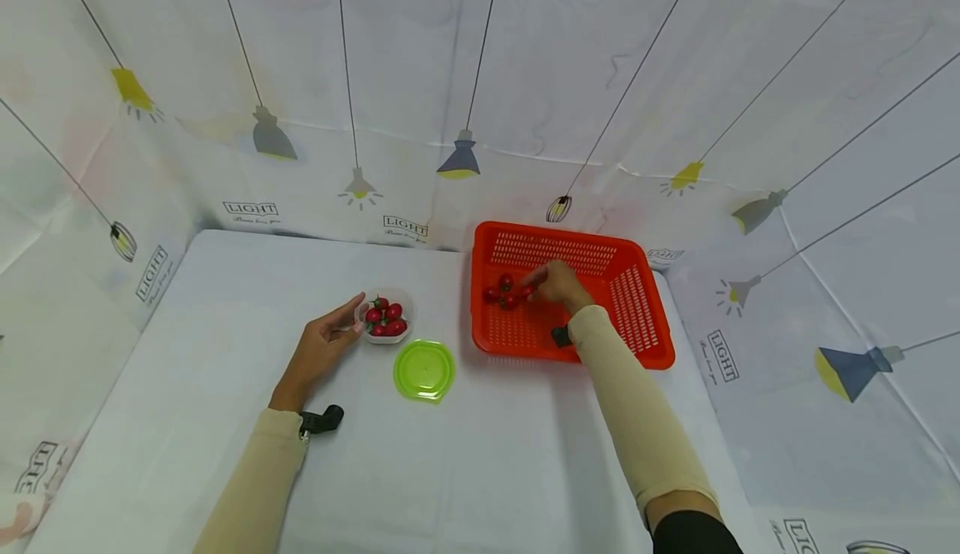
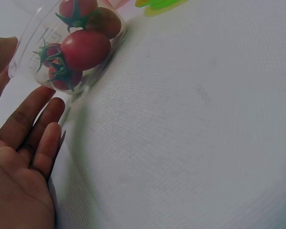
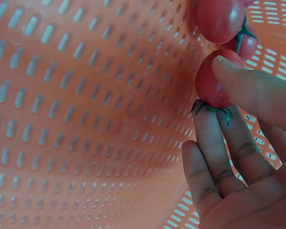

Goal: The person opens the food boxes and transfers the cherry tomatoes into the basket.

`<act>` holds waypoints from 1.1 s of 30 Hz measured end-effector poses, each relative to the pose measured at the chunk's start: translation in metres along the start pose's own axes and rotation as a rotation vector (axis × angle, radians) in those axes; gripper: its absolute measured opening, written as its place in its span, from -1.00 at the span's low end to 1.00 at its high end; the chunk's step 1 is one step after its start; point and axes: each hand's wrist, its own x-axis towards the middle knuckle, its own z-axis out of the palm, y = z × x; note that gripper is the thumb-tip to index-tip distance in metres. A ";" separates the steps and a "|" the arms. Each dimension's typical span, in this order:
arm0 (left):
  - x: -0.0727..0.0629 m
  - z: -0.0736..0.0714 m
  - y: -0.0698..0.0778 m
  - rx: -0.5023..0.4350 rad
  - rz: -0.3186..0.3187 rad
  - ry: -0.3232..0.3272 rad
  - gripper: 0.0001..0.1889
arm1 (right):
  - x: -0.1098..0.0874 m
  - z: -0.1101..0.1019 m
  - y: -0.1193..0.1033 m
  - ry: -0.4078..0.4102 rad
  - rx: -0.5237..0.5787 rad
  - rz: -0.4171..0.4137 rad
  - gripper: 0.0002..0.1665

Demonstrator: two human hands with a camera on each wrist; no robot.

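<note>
My left hand (image 1: pixel 321 352) holds the left side of a small clear plastic container (image 1: pixel 406 299), thumb and fingers at its wall. Several red cherry tomatoes (image 2: pixel 86 49) with green stems lie inside it. Reaching into the red basket (image 1: pixel 647 321), my right hand (image 1: pixel 558 284) pinches a cherry tomato (image 3: pixel 207 78) between thumb and fingers, its green stem end towards the fingertips. More cherry tomatoes (image 3: pixel 220 19) lie beside it at the basket's left side. A green lid (image 1: pixel 424 370) rests on the table, just right of and nearer than the container.
The basket has slotted walls and stands at the back right of the white-covered table (image 1: pixel 450 471). Behind the table hangs a pale sheet (image 1: pixel 405 54) printed with lamps. Black straps with small devices sit on both wrists.
</note>
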 end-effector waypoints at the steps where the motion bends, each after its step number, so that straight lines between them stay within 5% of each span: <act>1: 0.000 0.000 0.000 0.000 -0.001 0.000 -0.41 | 0.001 0.001 0.001 -0.002 -0.019 0.004 -0.59; 22: -0.001 0.001 -0.001 -0.005 0.002 0.008 -0.39 | 0.006 0.005 0.004 0.025 -0.073 -0.014 -0.59; 33: -0.001 0.001 -0.001 -0.006 0.014 0.006 -0.40 | -0.017 -0.008 -0.019 0.221 -0.019 -0.192 -0.61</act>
